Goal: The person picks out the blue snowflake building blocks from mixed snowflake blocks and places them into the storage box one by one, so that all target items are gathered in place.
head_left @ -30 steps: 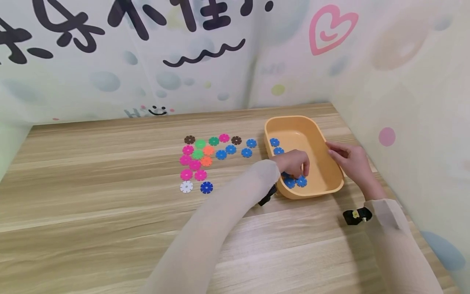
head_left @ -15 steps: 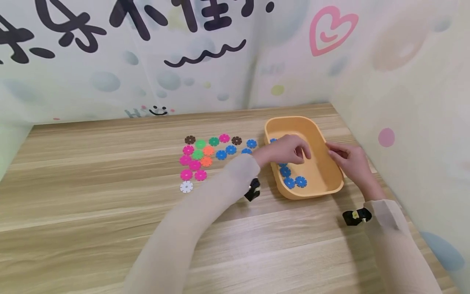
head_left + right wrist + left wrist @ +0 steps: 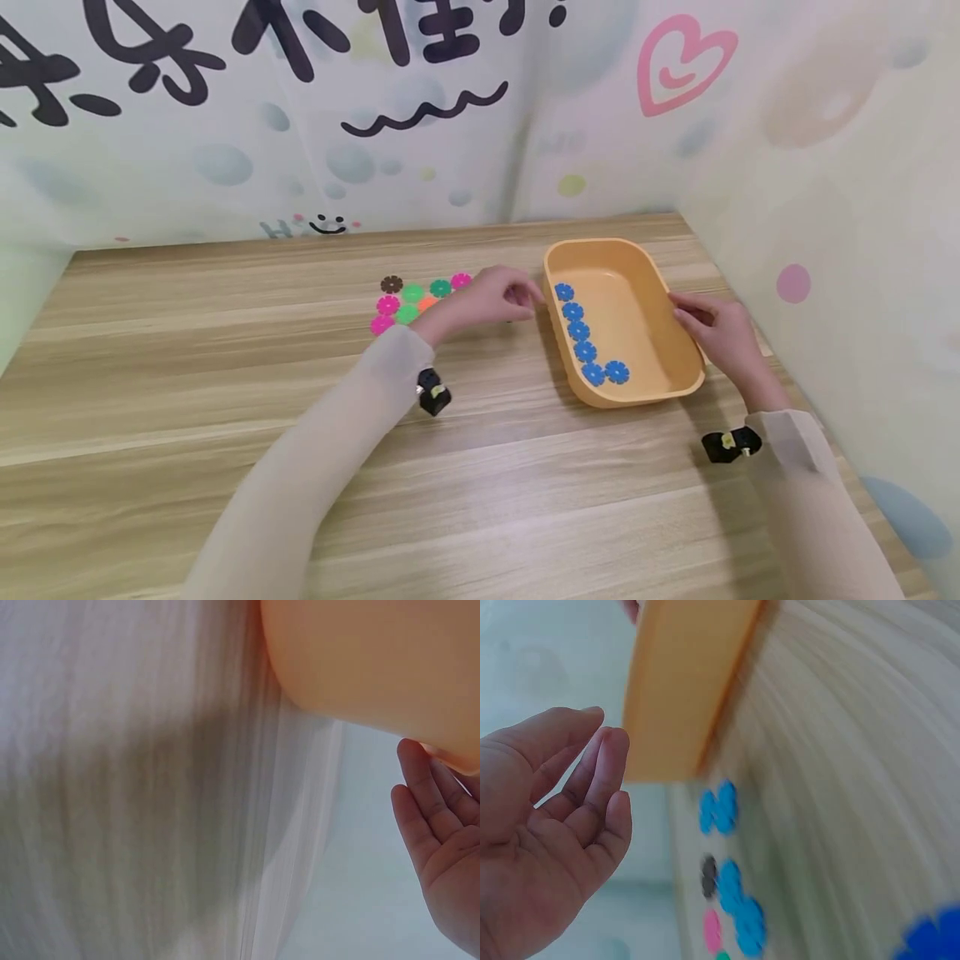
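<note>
The left hand hangs at mid-frame in the head view, between two groups: the orange tray just right of its fingertips, the loose colored discs left of and beneath it. It is nearer to those discs than the right hand, which pinches the tray's right rim. The tray's long axis runs top to bottom, leaning slightly rightward; blue discs in the tray line its left side, one more at lower center. The left fingers curve loosely, thumb close to them — no disc shows in their grasp. That hand and its sleeve hide part of the counter; the left wrist view shows blue discs on the counter, blurred, with another cut off at lower right.
</note>
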`<state>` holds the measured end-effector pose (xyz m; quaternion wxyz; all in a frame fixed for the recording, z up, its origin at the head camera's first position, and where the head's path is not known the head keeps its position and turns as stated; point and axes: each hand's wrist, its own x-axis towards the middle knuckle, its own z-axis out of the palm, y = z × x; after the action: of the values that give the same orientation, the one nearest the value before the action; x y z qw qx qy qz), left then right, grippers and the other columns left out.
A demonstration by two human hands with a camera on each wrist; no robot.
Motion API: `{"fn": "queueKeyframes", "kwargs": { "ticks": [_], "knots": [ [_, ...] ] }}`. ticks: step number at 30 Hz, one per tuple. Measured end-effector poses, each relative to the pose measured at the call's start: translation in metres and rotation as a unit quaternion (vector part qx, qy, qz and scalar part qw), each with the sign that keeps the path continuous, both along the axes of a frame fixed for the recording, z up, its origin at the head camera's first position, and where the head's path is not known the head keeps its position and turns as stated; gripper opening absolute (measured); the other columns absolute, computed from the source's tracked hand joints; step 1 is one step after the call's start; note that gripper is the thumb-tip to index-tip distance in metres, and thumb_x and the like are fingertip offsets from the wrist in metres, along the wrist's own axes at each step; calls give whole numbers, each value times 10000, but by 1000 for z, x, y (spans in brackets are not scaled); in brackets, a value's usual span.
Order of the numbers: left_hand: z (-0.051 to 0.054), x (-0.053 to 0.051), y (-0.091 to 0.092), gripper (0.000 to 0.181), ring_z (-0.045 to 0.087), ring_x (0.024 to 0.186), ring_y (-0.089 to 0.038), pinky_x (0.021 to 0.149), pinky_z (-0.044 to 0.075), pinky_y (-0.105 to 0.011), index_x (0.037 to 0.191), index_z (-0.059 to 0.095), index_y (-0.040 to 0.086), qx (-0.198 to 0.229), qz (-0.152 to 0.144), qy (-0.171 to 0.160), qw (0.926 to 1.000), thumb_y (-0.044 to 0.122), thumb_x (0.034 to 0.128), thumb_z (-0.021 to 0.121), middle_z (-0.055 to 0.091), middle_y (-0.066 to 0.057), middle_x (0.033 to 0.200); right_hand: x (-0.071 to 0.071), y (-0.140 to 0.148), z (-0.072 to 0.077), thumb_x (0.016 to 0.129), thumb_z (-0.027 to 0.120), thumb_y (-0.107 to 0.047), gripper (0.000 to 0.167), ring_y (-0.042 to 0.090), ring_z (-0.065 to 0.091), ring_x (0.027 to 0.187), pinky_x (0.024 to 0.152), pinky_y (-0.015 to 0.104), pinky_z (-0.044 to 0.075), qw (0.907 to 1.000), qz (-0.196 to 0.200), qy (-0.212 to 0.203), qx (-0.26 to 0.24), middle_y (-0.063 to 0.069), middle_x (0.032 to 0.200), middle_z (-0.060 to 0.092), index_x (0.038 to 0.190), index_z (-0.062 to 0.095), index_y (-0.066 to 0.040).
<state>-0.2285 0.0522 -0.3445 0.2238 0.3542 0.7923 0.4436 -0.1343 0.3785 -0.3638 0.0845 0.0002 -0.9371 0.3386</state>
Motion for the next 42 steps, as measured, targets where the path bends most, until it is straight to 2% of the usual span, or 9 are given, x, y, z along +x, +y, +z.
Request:
{"fn": "queueKeyframes", "kwargs": {
  "ticks": [4,10,14,18,23,29,36,42],
  "knots": [
    [-14,-2,-28,232,553,890,-170,776,474,-265,1075,636,30,-158,402,-191,9989,72,846,636,604,-77,980,2,1,0,914,556,-102,312,-166,454,844,688,32,407,10000,13,11,66,238,1128,588,1189,578,43],
    [-30,-6,-62,251,555,880,-195,764,474,-284,1066,633,16,-532,1031,-228,9930,81,826,666,604,-83,953,4,2,-1,912,559,-106,315,-170,455,832,680,30,406,10000,-37,-42,58,234,1126,590,1193,578,37],
    [-33,-7,-76,280,556,886,-216,759,481,-295,1069,622,-3,-771,1396,-275,9868,69,805,683,604,-104,952,4,2,-1,915,555,-105,316,-170,455,830,679,31,407,10000,-48,-54,33,239,1128,587,1194,574,41],
    [-34,-7,-80,304,551,917,-225,785,475,-305,1079,616,-1,-914,1619,-298,9821,69,794,695,599,-112,979,4,3,-1,915,552,-94,310,-176,452,822,677,31,407,10000,-45,-11,26,244,1121,588,1189,574,49],
    [-35,-8,-80,320,533,920,-225,804,462,-312,1091,612,3,-1043,1604,-240,9812,74,792,702,585,-110,986,3,2,-2,912,557,-98,310,-170,459,824,675,34,410,10000,-47,11,17,239,1120,591,1189,578,42],
    [-37,-12,-77,352,510,877,-205,771,457,-292,1110,607,13,-1181,1523,-190,9811,79,782,717,568,-96,961,2,1,-2,912,560,-101,312,-163,464,830,675,37,412,10000,-35,7,-4,238,1123,589,1189,579,39],
    [-38,-19,-74,340,531,889,-224,793,460,-311,1076,614,-5,-1266,1374,40,9824,68,765,731,586,-117,961,2,0,0,914,556,-104,315,-159,467,835,675,38,414,10000,-21,-2,-3,238,1126,588,1195,575,38],
    [-40,-23,-73,353,542,914,-230,814,462,-322,1089,612,-10,-1336,1308,10,9824,73,766,730,595,-124,984,0,0,-1,912,558,-101,311,-159,468,835,675,39,416,10000,-11,31,7,233,1123,591,1191,579,36]
  ]
}}
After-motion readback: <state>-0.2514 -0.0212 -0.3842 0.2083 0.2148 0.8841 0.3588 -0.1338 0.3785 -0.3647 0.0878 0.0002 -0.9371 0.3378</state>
